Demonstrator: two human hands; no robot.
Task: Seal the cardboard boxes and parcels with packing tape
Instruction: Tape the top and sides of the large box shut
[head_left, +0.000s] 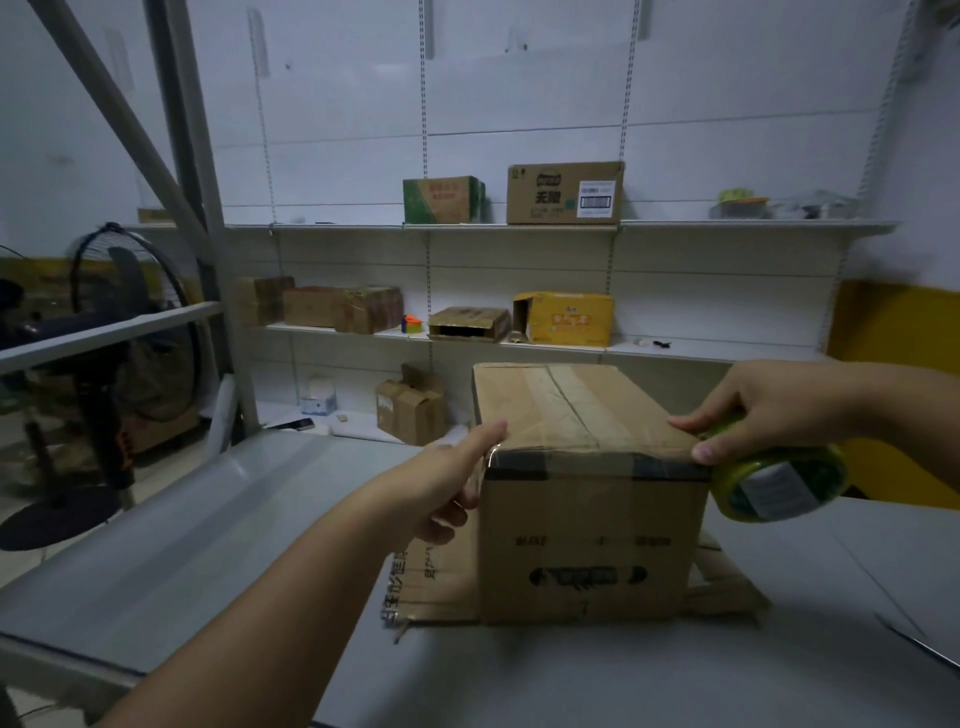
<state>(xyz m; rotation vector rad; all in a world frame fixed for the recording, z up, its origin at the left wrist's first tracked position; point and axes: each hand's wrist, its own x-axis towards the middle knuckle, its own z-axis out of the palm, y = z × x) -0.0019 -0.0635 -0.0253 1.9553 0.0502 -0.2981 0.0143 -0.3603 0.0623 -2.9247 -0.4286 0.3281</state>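
**A:** Where is the cardboard box (592, 519), and how will it handle?

**B:** It stands upright on a flattened sheet of cardboard (431, 587) on the grey surface (208, 519), right in front of the person. The walls look stiff and the flaps are closed along a taped centre seam, so it should take pressure on its edges without buckling. Its weight cannot be judged, though it sits squarely.

**A:** And the hands?

**B:** The left hand (447, 483) lies against the near left top corner, forefinger stretched fairly straight along the edge, pressing rather than gripping anything. The right hand (769, 405) is curled round the green tape roll (779, 480) at the near right top corner, its thumb on the edge.

**A:** Where is the box best held?

**B:** Probably at those top corners, where the board is strongest. The clear tape looks thin and clingy, so it likely needs to be kept taut or it will wrinkle.
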